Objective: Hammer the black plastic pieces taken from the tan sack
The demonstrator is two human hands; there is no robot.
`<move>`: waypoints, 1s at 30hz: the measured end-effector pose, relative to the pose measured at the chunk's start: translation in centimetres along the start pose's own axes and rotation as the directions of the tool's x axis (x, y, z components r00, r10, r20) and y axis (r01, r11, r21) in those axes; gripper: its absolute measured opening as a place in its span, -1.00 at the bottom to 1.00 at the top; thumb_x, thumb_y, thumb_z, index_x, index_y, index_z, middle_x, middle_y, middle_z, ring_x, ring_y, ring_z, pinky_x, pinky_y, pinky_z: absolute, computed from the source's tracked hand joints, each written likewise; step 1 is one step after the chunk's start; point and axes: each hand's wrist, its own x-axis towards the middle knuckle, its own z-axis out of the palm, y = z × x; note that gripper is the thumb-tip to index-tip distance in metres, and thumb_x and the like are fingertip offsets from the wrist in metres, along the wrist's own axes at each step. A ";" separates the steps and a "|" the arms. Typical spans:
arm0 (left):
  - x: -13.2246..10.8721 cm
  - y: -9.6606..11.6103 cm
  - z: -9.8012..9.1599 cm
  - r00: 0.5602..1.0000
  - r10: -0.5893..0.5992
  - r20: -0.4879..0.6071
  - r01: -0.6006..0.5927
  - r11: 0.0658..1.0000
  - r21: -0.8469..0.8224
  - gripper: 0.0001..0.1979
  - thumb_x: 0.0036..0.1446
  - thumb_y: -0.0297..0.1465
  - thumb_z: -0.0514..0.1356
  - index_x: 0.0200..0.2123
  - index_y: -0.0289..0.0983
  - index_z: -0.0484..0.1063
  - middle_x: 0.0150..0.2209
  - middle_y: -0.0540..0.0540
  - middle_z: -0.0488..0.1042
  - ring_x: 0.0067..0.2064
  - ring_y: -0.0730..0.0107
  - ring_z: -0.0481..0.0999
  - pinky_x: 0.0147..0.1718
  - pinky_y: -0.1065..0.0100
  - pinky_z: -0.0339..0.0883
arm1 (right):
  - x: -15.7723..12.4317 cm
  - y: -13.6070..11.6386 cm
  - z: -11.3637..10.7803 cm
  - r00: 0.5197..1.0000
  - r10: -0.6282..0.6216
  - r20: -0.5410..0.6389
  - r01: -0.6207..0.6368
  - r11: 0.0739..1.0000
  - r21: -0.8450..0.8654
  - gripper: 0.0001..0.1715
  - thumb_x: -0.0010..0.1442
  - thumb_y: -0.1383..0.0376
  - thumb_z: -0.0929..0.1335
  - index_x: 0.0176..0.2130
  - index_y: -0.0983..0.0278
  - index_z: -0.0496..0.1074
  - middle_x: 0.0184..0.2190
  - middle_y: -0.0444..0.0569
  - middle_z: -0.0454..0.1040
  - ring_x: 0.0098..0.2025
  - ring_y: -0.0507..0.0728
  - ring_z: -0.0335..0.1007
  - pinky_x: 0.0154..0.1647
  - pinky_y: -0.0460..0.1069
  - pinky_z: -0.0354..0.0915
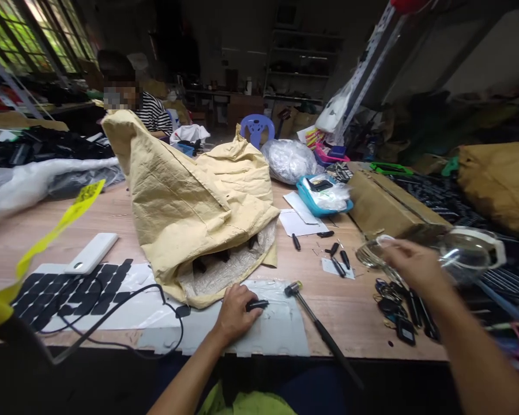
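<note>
My left hand (pixel 237 316) rests on the grey-white mat (pixel 285 331) at the table's front edge. Its fingers are closed on a small black plastic piece (pixel 259 304). Just behind it, a large tan sack (pixel 190 202) lies with its mouth towards me, and dark pieces show inside. To the right, my right hand (pixel 410 266) is raised by a tangle of pale wire or clear plastic (pixel 369 253). Its fingertips are pinched at a small whitish item (pixel 384 238), too blurred to name. Between the hands lies a hammer (pixel 320 328), its head on the mat.
Black pieces (pixel 340 259) and papers (pixel 303 222) lie mid-table. Keys (pixel 393 302) and tools are near my right arm. A cardboard box (pixel 389 202), clear container (pixel 469 256) and blue basket (pixel 313 202) stand right. Left are a white power bank-like block (pixel 93 253) and a cable (pixel 112 308). A person (pixel 153 112) sits behind.
</note>
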 end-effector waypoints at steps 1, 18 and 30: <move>0.1 -0.1 0.0 1.000 0.005 0.000 -0.005 1.000 0.002 -0.93 0.05 -0.40 0.34 -0.33 -0.18 0.58 -0.31 -0.08 0.53 -0.15 0.15 0.44 -0.09 0.15 0.26 | -2.1 0.1 1.6 0.995 0.014 0.101 -0.015 1.000 0.013 -0.57 0.03 -0.09 0.41 -0.35 0.19 0.63 -0.48 0.02 0.62 -0.46 0.18 0.53 -0.38 0.06 0.43; 1.7 -0.8 -1.3 0.998 0.044 0.037 -0.048 0.994 0.100 -0.79 0.27 -0.23 0.19 -0.22 -0.18 0.58 -0.26 -0.09 0.56 -0.11 0.15 0.44 -0.06 0.17 0.26 | -14.2 3.1 10.8 0.986 -0.001 0.166 -0.008 0.999 0.050 -0.72 0.11 0.15 0.35 -0.25 0.14 0.63 -0.30 -0.01 0.56 -0.24 0.18 0.48 -0.13 0.09 0.42; -6.9 0.4 -1.0 0.850 0.387 0.356 -0.357 0.922 -0.149 -0.62 0.34 -0.08 0.03 -0.09 -0.15 0.54 -0.25 -0.13 0.58 -0.20 0.19 0.53 -0.10 0.23 0.37 | -14.0 3.1 11.1 0.992 0.025 0.127 -0.031 0.998 0.049 -0.74 0.15 0.21 0.34 -0.30 0.18 0.64 -0.28 0.00 0.60 -0.26 0.17 0.47 -0.18 0.04 0.39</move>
